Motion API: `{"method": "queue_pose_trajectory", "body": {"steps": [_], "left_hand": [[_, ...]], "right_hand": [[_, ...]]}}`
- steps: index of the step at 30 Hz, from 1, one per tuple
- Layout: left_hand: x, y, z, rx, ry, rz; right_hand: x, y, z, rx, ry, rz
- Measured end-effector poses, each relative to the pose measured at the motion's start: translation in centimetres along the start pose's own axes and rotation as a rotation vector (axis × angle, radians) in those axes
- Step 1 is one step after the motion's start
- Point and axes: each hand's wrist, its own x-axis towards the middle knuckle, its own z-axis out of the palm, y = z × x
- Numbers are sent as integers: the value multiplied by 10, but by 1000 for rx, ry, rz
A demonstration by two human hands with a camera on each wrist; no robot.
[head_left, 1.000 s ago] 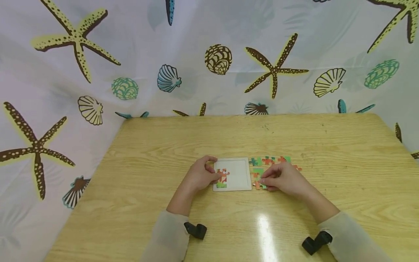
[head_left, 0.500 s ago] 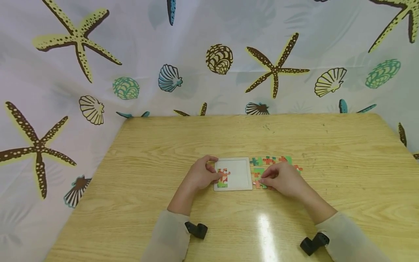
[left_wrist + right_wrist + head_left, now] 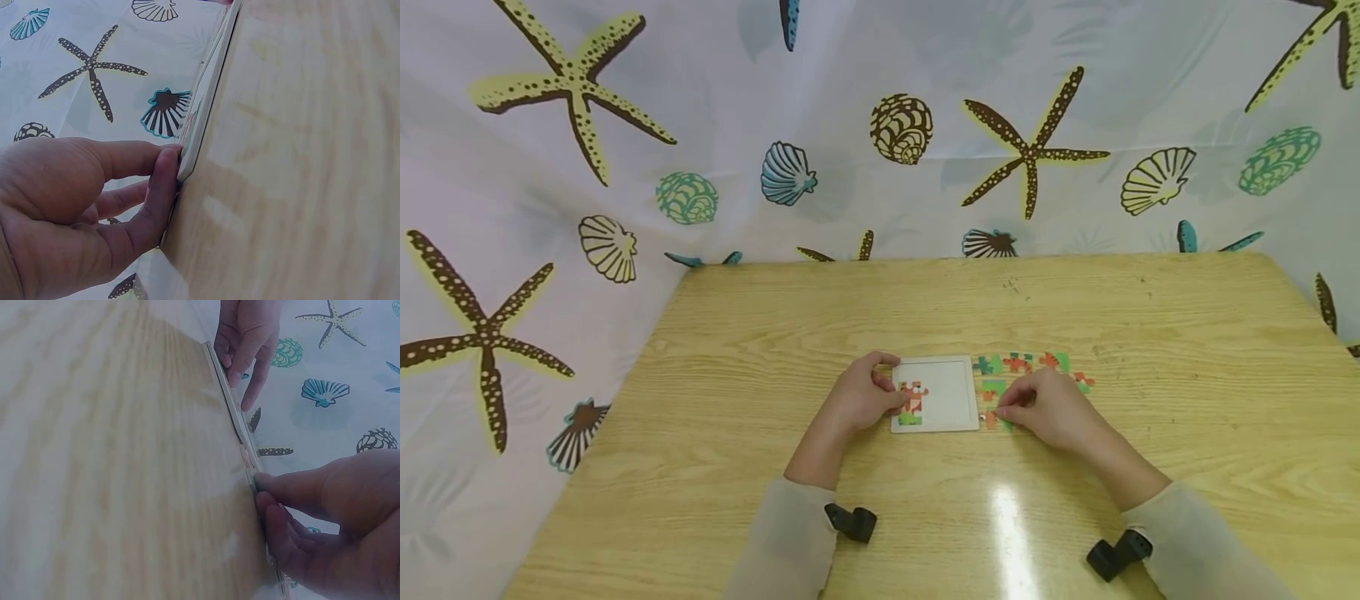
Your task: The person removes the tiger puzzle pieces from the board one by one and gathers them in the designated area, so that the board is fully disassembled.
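A shallow white puzzle tray point(image 3: 951, 396) lies on the table. Joined orange, white and green jigsaw pieces point(image 3: 911, 415) fill part of its left side. My left hand point(image 3: 868, 396) holds the tray's left edge, with the thumb reaching over the rim onto those pieces. In the left wrist view the thumb and fingers meet at the tray's corner. My right hand point(image 3: 1051, 410) is just right of the tray, thumb and forefinger pinching an orange and green jigsaw piece point(image 3: 989, 419) low at the table. The fingers partly cover this piece.
Loose jigsaw pieces point(image 3: 1018, 362) form a row beyond the right hand, and another green and orange piece point(image 3: 993, 389) lies beside the tray. The wooden table point(image 3: 760, 333) reaches back to a shell-printed cloth point(image 3: 850, 125). Black wrist cameras point(image 3: 852, 522) sit on both sleeves.
My right hand has shifted very slightly left, its fingertips still at the same piece. The left hand keeps its place on the tray. The head view has tilted a little.
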Motion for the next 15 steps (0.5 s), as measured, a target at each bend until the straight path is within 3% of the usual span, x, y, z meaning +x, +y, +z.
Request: {"method": "queue_pose_trajectory", "body": {"steps": [15], "left_hand": [[0,0,-1,10,-1,2]], "right_hand": [[0,-4,-1,-63,-10,-58]]}}
